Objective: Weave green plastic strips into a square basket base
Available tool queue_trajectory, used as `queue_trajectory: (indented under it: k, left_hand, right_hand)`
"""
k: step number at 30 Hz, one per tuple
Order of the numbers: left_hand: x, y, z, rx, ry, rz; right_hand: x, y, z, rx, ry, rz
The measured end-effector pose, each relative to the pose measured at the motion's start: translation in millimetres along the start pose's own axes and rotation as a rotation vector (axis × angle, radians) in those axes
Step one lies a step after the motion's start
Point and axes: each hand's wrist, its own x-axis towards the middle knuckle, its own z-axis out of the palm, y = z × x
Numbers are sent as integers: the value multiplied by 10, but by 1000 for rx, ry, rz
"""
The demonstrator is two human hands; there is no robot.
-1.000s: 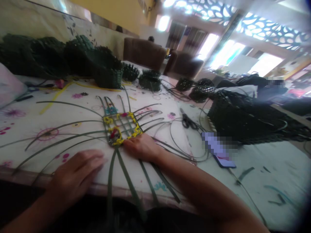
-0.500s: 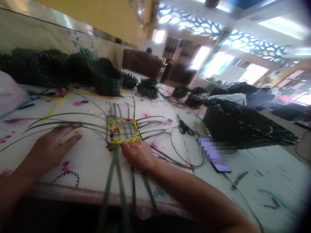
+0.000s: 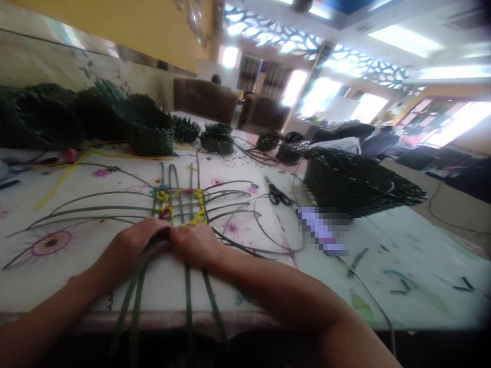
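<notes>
A small woven square (image 3: 180, 205) of dark green strips with yellow and red cord lies on the flowered tablecloth (image 3: 76, 266). Long green strips (image 3: 95, 209) fan out from it to all sides. My left hand (image 3: 128, 250) is closed around the strips that run from the square's near edge toward me. My right hand (image 3: 195, 245) presses down at the square's near edge, fingers curled on the weave. Both hands touch each other just below the square.
Several dark green woven baskets (image 3: 149, 130) line the back of the table; a large one (image 3: 356, 181) lies at the right. Black scissors (image 3: 278, 195) and a phone (image 3: 322, 232) lie right of the weave. Yellow cord (image 3: 61, 176) lies at the left.
My left hand has come in from the left and closed on the near strips beside my right hand. The view has shifted a little to the right.
</notes>
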Motion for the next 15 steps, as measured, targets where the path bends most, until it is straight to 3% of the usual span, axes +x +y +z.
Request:
queue_trajectory:
  k: [7, 15]
  left_hand:
    - [56, -100, 6, -54, -28, 2]
    - [124, 36, -36, 40, -86, -160]
  right_hand:
    - [59, 74, 110, 32, 18, -1]
    - [89, 186, -41, 51, -32, 56]
